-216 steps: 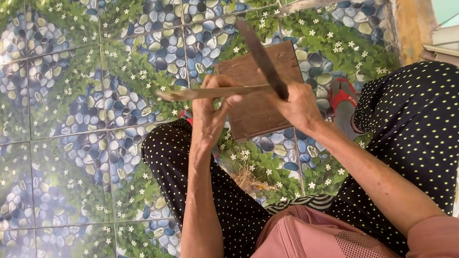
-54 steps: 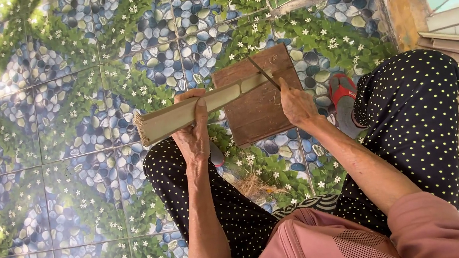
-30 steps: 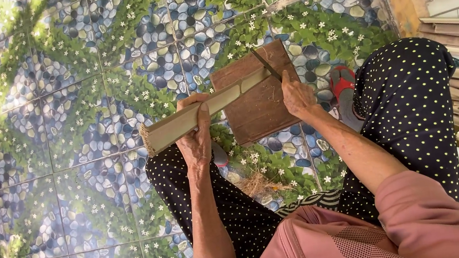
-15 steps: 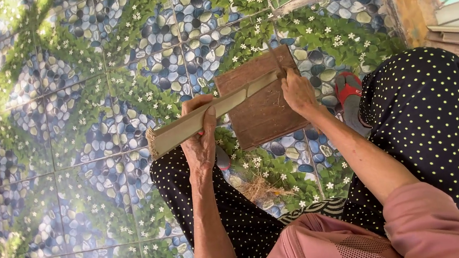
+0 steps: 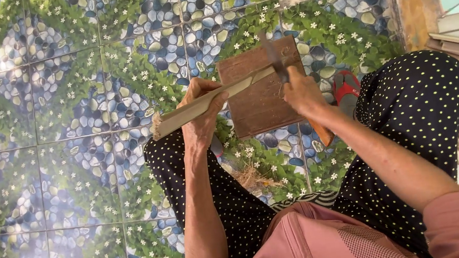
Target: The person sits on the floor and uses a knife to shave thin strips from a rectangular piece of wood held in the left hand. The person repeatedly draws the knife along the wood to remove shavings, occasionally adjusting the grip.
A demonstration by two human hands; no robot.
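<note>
Pale bamboo strip (image 5: 209,99) slanting across brown wooden block (image 5: 263,93)

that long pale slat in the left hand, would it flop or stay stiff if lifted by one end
The slat probably stays stiff: it runs straight from the left hand to the wooden block with its free end unsupported and not drooping. It looks thin, so likely light for its length. Its free end looks frayed, so it may split or splinter along the grain.
</note>
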